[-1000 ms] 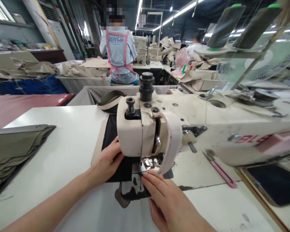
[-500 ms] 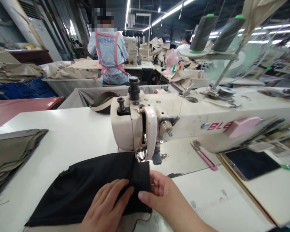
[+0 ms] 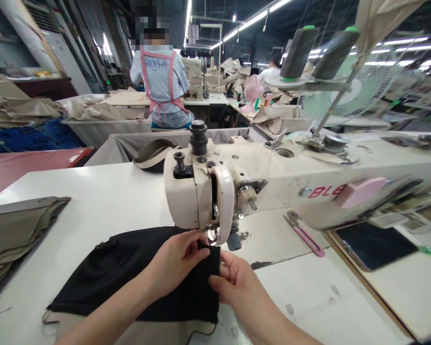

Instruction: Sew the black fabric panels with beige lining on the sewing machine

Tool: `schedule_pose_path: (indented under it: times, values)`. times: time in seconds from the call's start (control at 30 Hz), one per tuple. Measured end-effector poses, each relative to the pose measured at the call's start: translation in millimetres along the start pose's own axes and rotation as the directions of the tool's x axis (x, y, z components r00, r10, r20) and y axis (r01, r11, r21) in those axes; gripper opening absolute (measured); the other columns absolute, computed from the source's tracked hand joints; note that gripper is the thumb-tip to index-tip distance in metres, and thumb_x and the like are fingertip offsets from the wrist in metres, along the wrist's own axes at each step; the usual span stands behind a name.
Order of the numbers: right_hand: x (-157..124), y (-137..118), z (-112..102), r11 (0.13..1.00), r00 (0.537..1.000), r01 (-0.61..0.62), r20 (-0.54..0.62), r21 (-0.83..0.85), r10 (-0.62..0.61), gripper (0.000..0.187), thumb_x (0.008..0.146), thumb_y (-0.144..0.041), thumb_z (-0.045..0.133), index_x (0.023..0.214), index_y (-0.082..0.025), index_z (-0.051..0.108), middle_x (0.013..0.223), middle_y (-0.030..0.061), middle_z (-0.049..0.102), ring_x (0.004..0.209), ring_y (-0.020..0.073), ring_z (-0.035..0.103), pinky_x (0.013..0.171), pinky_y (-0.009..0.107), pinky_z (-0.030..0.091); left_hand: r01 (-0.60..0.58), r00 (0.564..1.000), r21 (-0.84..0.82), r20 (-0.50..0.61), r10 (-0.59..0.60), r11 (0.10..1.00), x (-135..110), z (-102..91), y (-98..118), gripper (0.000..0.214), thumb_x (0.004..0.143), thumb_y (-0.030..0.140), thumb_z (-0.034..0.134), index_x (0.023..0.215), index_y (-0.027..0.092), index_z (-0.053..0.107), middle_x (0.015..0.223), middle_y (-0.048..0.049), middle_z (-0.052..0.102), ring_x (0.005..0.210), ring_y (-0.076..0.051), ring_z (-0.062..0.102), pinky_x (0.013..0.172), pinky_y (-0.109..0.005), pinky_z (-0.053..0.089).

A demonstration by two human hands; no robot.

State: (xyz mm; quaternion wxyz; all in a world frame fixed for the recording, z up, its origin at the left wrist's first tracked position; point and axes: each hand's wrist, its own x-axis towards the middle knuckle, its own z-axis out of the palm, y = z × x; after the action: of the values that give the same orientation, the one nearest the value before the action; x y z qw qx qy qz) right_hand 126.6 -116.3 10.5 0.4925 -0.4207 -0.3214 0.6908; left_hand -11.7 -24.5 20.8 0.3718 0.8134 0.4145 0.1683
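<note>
A black fabric piece (image 3: 129, 268) lies on the white table (image 3: 104, 201) in front of a cream sewing machine (image 3: 237, 184). My left hand (image 3: 175, 261) pinches the fabric's top right corner right under the machine's presser foot (image 3: 211, 235). My right hand (image 3: 233, 282) grips the fabric's right edge just below, thumb on top. Both hands are closed on the cloth.
A stack of olive fabric pieces (image 3: 10, 235) lies at the left table edge. Pink thread snips (image 3: 305, 235) and a dark phone (image 3: 375, 244) lie right of the needle. A person in a pink apron (image 3: 161, 76) works at a station behind. Thread cones (image 3: 298, 45) stand above the machine.
My left hand has moved up from flat on the fabric to pinch its corner at the presser foot. One second ago the fabric lay behind the machine head.
</note>
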Motion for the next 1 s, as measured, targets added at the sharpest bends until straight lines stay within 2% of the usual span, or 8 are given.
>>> schedule_pose_path:
  times: [0.1, 0.17, 0.23, 0.27, 0.33, 0.5, 0.7, 1.0]
  values:
    - [-3.7, 6.8, -5.4, 0.917, 0.986, 0.108, -0.078, -0.384, -0.148, 0.05, 0.071, -0.009, 0.053, 0.12, -0.017, 0.048, 0.088, 0.0056, 0.067, 0.078, 0.0198, 0.066, 0.073, 0.035, 0.053, 0.023, 0.997, 0.009, -0.067, -0.022, 1.0, -1.7, 4.4, -4.6, 0.012, 0.083, 0.025, 0.051, 0.077, 0.018, 0.058, 0.062, 0.0037, 0.056, 0.057, -0.012, 0.053, 0.054, -0.02, 0.039]
    - [-8.1, 7.4, -9.4, 0.619, 0.933, 0.21, -0.034, -0.756, -0.358, 0.053, 0.072, -0.007, 0.054, 0.124, -0.019, 0.05, 0.105, 0.0111, 0.062, 0.094, 0.0248, 0.062, 0.082, 0.043, 0.052, 0.05, 0.991, 0.028, -0.126, -0.046, 0.998, -0.4, 6.5, -4.9, 0.011, 0.081, 0.021, 0.05, 0.072, 0.018, 0.056, 0.063, 0.0025, 0.057, 0.059, -0.012, 0.054, 0.055, -0.021, 0.039]
    - [-11.5, 3.8, -12.7, 0.242, 0.88, 0.285, 0.153, -0.928, -0.45, 0.053, 0.074, -0.006, 0.053, 0.126, -0.018, 0.052, 0.124, 0.0138, 0.055, 0.113, 0.0297, 0.051, 0.094, 0.05, 0.046, 0.079, 0.983, 0.046, -0.171, -0.07, 0.996, 2.5, 7.4, -2.9, 0.012, 0.077, 0.017, 0.052, 0.065, 0.017, 0.053, 0.06, 0.0022, 0.055, 0.057, -0.012, 0.053, 0.054, -0.021, 0.038]
    - [-12.3, 0.9, -13.9, 0.114, 0.869, 0.318, 0.242, -0.941, -0.432, 0.053, 0.076, -0.006, 0.052, 0.128, -0.017, 0.052, 0.131, 0.0132, 0.052, 0.119, 0.0304, 0.047, 0.099, 0.051, 0.042, 0.091, 0.979, 0.053, -0.186, -0.08, 0.994, 4.1, 7.3, -1.2, 0.013, 0.075, 0.015, 0.052, 0.062, 0.017, 0.051, 0.057, 0.0024, 0.053, 0.055, -0.012, 0.052, 0.053, -0.02, 0.038]
    - [-12.2, -5.1, -15.5, -0.009, 0.868, 0.36, 0.338, -0.933, -0.362, 0.054, 0.08, -0.009, 0.049, 0.134, -0.014, 0.046, 0.138, 0.0102, 0.047, 0.124, 0.0288, 0.042, 0.105, 0.048, 0.038, 0.111, 0.974, 0.06, -0.207, -0.096, 0.992, 7.0, 6.6, 2.7, 0.013, 0.073, 0.013, 0.052, 0.061, 0.017, 0.051, 0.054, 0.0031, 0.052, 0.05, -0.011, 0.05, 0.05, -0.02, 0.036]
    - [-8.0, -10.9, -15.8, -0.069, 0.88, 0.359, 0.362, -0.931, -0.307, 0.056, 0.084, -0.016, 0.046, 0.14, -0.012, 0.039, 0.144, 0.0059, 0.042, 0.125, 0.0249, 0.04, 0.109, 0.043, 0.033, 0.132, 0.965, 0.073, -0.236, -0.111, 0.989, 12.9, 4.5, 8.1, 0.009, 0.07, 0.01, 0.051, 0.064, 0.016, 0.054, 0.053, 0.0039, 0.053, 0.043, -0.009, 0.047, 0.045, -0.019, 0.035]
    - [-3.9, -9.0, -14.4, -0.078, 0.873, 0.35, 0.355, -0.934, -0.334, 0.062, 0.084, -0.015, 0.046, 0.144, -0.014, 0.03, 0.145, 0.0059, 0.04, 0.122, 0.0263, 0.042, 0.107, 0.046, 0.035, 0.105, 0.968, 0.082, -0.237, -0.083, 0.991, 20.6, 2.9, 2.9, 0.013, 0.065, 0.007, 0.052, 0.059, 0.015, 0.059, 0.056, 0.0004, 0.058, 0.056, -0.013, 0.055, 0.057, -0.023, 0.043]
    - [-1.3, -4.0, -20.1, -0.054, 0.806, 0.458, 0.44, -0.887, -0.395, 0.038, 0.085, -0.01, 0.044, 0.119, -0.009, 0.059, 0.122, 0.012, 0.06, 0.109, 0.027, 0.053, 0.095, 0.043, 0.049, 0.069, 0.966, 0.032, -0.251, -0.059, 0.997, 21.8, 1.7, 0.0, 0.008, 0.066, 0.018, 0.058, 0.061, 0.017, 0.063, 0.057, -0.0003, 0.063, 0.064, -0.018, 0.063, 0.065, -0.025, 0.051]
